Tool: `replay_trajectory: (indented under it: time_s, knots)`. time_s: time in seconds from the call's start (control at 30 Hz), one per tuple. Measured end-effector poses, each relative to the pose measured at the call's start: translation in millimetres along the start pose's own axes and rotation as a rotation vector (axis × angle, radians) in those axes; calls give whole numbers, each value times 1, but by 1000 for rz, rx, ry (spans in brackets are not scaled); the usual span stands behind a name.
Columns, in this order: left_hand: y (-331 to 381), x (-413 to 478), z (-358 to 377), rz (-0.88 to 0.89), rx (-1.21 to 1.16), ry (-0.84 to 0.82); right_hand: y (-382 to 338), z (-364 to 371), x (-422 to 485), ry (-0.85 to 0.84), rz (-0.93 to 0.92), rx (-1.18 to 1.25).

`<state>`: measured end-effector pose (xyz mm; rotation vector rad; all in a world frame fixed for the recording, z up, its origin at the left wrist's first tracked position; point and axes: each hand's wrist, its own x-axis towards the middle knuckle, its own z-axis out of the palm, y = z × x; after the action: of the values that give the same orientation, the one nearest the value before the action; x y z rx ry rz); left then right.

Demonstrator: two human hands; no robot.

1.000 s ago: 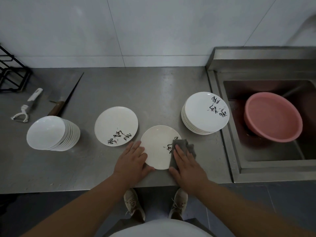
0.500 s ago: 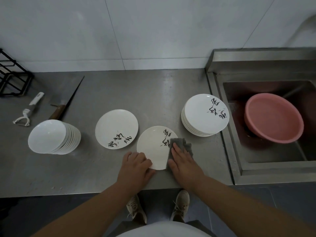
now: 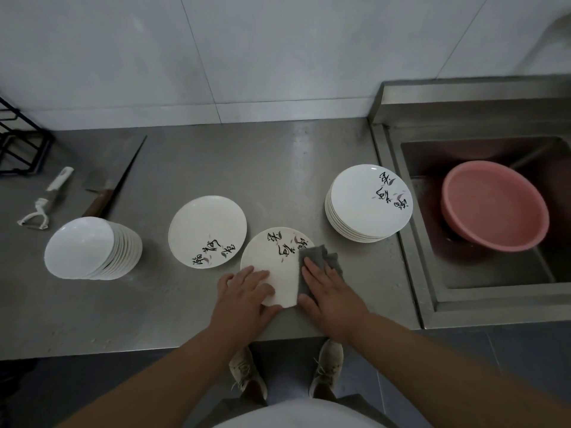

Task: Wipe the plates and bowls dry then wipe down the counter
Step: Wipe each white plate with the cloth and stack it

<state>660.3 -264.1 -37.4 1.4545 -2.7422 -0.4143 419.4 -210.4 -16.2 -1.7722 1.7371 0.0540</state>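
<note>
Round goes the plate point(image 3: 278, 267) at the counter's point(image 3: 247, 168) near edge, lettering now far. Left hand point(image 3: 245, 296) lies flat, turning it; right hand point(image 3: 327, 291), flat, presses the cloth point(image 3: 321, 256) on its right rim. Drying isn't finished, I'd say.

A kitchen is indicated by the steel counter point(image 3: 278, 168), the sunken sink point(image 3: 429, 291) holding a pink basin point(image 3: 494, 208), the white tiled wall point(image 3: 278, 57), stacked plates point(image 3: 367, 202) and bowls point(image 3: 89, 248), and a cleaver point(image 3: 114, 180) laid beside a peeler point(image 3: 43, 202)
</note>
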Motion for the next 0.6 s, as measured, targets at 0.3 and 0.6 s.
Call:
replay_trajectory:
  time_s: [0.3,0.6]
  knots:
    - [9,-1,3,11,-50,76,-23,33,-18,-37,85,96]
    - [-18,15,-15,138,102,-6,15,-8,13,34,-3,-18]
